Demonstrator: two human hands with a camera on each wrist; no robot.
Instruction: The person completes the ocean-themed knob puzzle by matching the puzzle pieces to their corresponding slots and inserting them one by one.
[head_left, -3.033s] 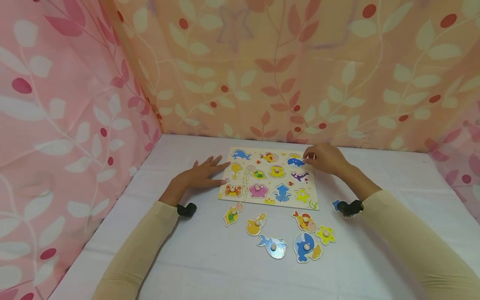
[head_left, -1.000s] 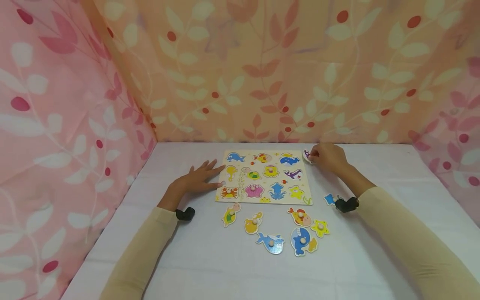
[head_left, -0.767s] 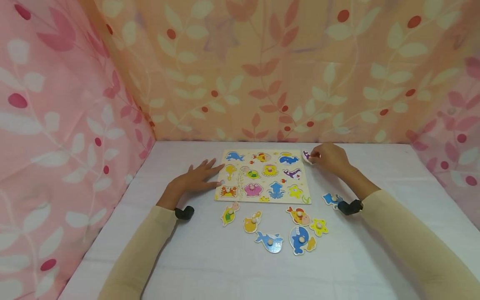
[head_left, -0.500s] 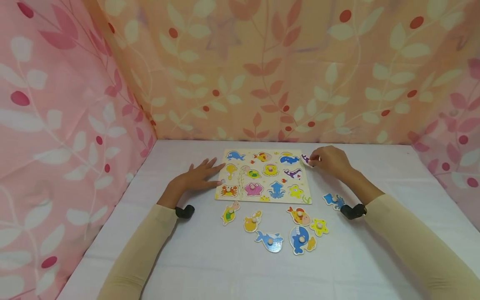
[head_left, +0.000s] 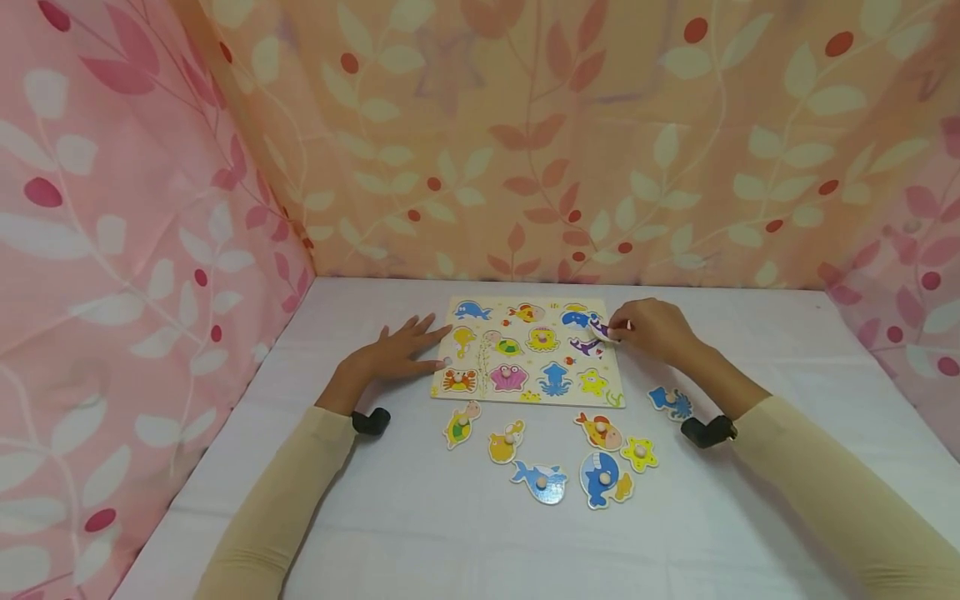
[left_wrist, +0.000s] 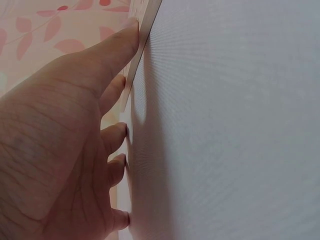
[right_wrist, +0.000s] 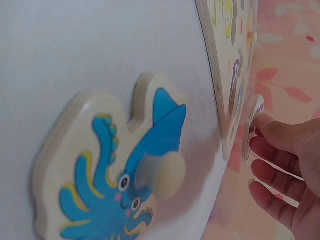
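Observation:
A light wooden peg puzzle board point(head_left: 487, 397) with sea-animal shapes lies flat on the white table. My left hand point(head_left: 401, 350) has its fingers spread at the board's left edge, the thumb resting on its rim. In my right hand point(head_left: 654, 327) a purple-and-white whale puzzle piece point(head_left: 600, 327) is pinched, tilted over the right side of the board near the purple whale-shaped recess point(head_left: 583, 346). The right wrist view shows the piece point(right_wrist: 253, 125) held between thumb and fingers. A crab piece point(head_left: 459, 380) and a pink shell piece point(head_left: 508, 377) sit in the board.
Loose pieces lie in front of the board: turtle point(head_left: 461, 425), seahorse point(head_left: 506, 442), light-blue whale point(head_left: 542, 482), blue whale point(head_left: 600, 479), red-yellow fish point(head_left: 598, 431) and starfish point(head_left: 639, 453). A blue squid piece point(head_left: 671, 402) lies below my right wrist. Patterned cloth point(head_left: 480, 167) walls the table.
My right hand has picked up the purple whale piece beside the board and brought it left and nearer over the board's right side. My left hand stays at the board's edge.

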